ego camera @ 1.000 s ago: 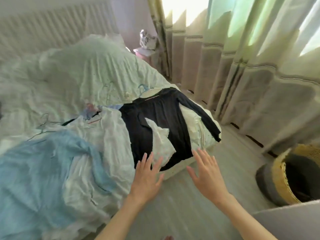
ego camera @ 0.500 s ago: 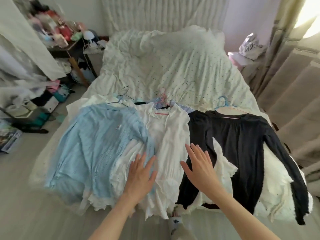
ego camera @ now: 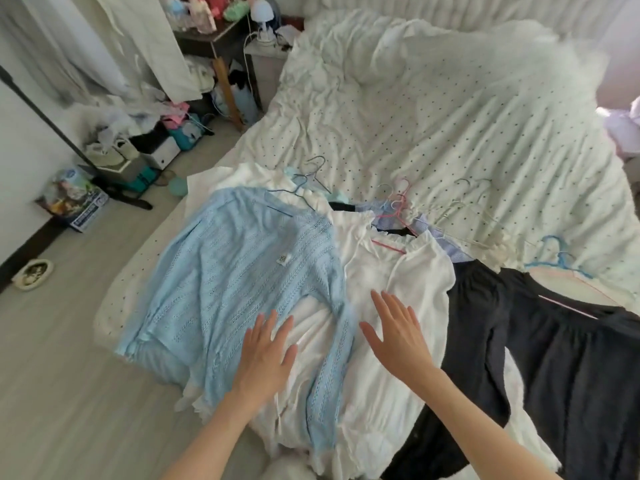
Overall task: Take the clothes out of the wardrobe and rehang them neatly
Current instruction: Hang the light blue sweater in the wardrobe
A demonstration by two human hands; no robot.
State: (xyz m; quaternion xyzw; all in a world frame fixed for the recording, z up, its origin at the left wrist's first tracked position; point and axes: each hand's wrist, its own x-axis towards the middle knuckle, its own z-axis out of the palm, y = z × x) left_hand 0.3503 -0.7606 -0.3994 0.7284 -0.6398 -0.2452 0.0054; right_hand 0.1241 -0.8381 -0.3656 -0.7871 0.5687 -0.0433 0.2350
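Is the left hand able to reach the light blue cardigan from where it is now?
Probably yes. The left hand is open, fingers spread, already over the light blue cardigan at its lower edge. Nothing lies on top of the cardigan there, so the way looks free.

We look over a rumpled, dotted white bedspread (ego camera: 433, 109); beyond its left edge, a cluttered dark side table (ego camera: 211, 38), a white box (ego camera: 162, 155), a printed carton (ego camera: 74, 206) and a small dish (ego camera: 33, 273) on grey flooring.
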